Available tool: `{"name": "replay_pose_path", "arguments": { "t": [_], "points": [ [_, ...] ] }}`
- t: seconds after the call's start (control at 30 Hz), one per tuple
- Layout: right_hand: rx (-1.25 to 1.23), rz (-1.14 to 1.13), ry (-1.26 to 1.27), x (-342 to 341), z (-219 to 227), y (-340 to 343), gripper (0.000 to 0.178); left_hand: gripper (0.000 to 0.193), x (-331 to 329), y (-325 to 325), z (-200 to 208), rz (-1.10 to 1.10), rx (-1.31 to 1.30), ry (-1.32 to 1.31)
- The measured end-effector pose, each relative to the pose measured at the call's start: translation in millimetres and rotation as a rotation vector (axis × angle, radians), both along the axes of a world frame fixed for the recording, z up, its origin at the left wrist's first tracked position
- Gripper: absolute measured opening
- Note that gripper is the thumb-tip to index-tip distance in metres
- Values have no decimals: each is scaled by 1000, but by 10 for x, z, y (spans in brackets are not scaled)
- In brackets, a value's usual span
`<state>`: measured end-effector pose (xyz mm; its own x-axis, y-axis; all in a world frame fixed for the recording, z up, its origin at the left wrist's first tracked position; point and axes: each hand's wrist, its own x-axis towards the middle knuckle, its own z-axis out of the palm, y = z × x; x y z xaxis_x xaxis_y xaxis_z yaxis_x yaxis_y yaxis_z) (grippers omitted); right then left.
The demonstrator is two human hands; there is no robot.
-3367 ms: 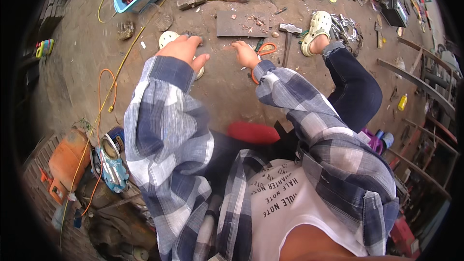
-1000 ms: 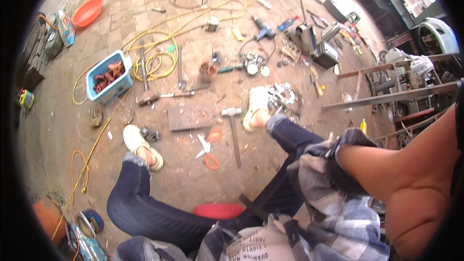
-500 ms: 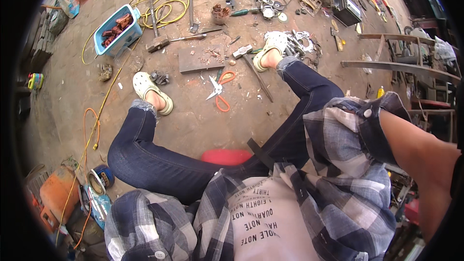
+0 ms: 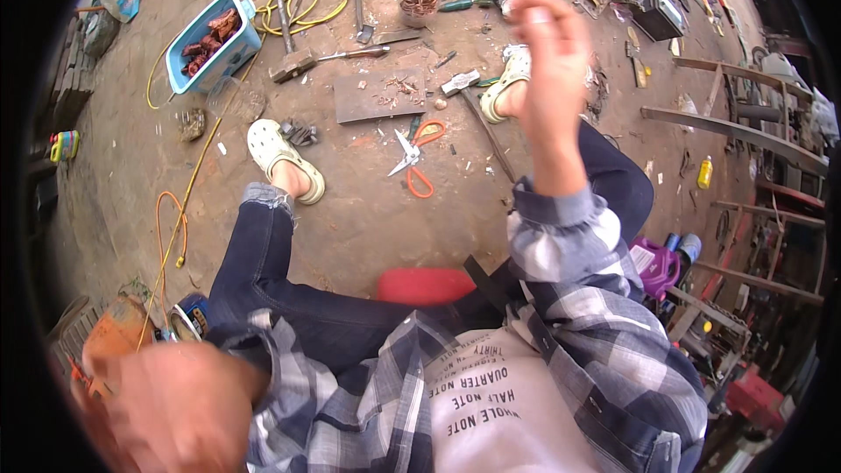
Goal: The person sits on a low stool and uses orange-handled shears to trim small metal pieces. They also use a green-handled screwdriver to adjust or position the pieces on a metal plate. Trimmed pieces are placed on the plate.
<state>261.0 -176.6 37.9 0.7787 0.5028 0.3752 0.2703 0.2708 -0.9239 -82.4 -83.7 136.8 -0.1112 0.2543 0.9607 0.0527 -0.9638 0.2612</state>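
My right hand (image 4: 554,79) is raised in front of my right knee and foot, its fingers stretched upward and apart from any tool, with nothing visible in it. Low at the left, close to the camera, my left hand (image 4: 180,403) is smeared by motion, so its fingers cannot be made out. On the ground between my feet lie orange-handled scissors (image 4: 406,158) with their blades parted. Just beyond them is a flat metal block (image 4: 355,103) with copper scraps on top. A hammer (image 4: 460,83) rests right of the block, and a sledgehammer (image 4: 293,65) lies to its left.
A light-blue basket (image 4: 180,79) of reddish copper pieces stands at the far left, near a coiled yellow hose (image 4: 308,2). Beyond the block is a tub of copper bits (image 4: 419,5). Metal frames (image 4: 736,123) and a purple jug (image 4: 653,267) line the right side.
My right hand has swung in from the right edge to the area over my right foot. My left hand has come into view at the lower left. The view has shifted slightly.
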Motion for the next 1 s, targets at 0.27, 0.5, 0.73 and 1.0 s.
{"name": "replay_pose_path", "arguments": {
  "t": [0.27, 0.5, 0.73, 1.0],
  "points": [
    [-873, -113, 113, -245, -3181, 501, 15, 29, 638, 344, -751, 10, -831, 867],
    [-1056, -281, -133, -410, -3541, 748, 13, 27, 749, 427, -737, 26, -796, 1212],
    [-932, -260, 91, -404, -3454, 731, 13, 29, 722, 469, -948, -139, -796, 1245],
    [-402, 633, 655, -1479, -1578, 230, 8, 18, 792, 348, -1229, -278, -770, 1355]
  ]
}}
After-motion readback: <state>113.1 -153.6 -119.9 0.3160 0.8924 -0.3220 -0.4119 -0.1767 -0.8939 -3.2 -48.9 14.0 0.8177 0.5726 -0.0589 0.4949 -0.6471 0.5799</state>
